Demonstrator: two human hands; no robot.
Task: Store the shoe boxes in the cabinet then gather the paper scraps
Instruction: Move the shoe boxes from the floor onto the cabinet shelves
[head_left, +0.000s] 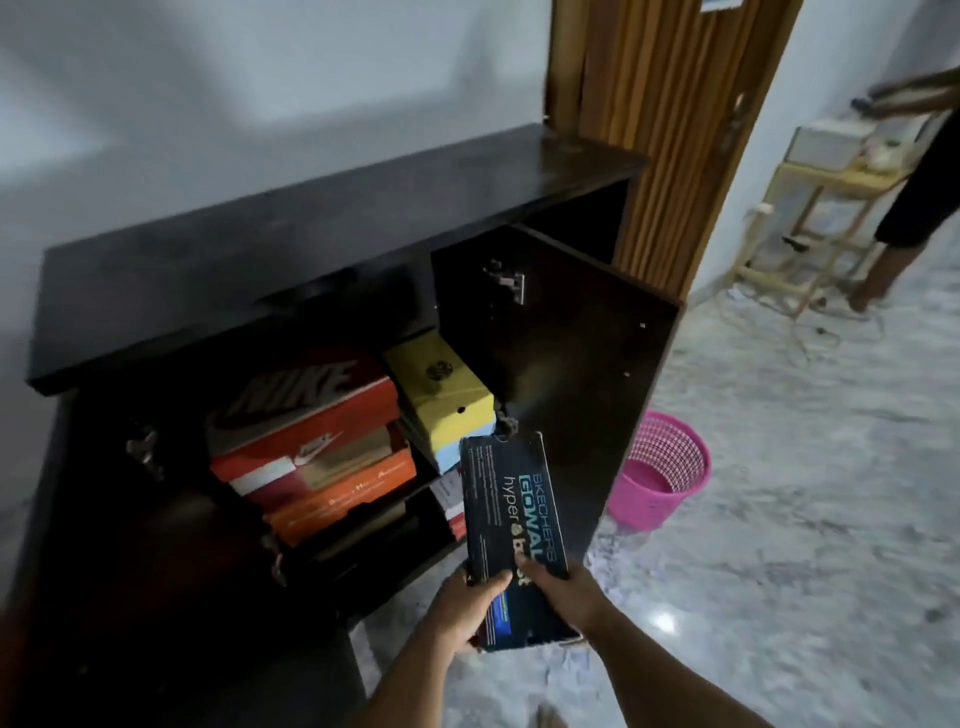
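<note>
Two hands are clasped on a dark blue shoe box (511, 525): its near end is gripped by the left hand (470, 605) and the right hand (563, 587). Just beyond, the open cabinet (291, 244) is stacked with orange boxes (317, 452) and a yellow box (441, 392). Right of the hands, paper scraps (605, 566) are scattered on the floor before a pink basket (662, 470).

Shoe boxes (311, 447) sitting stacked inside cabinet (291, 249); held box (511, 525) hovering before its open door (566, 353); basket (660, 470) standing right, on floor (779, 519).
</note>
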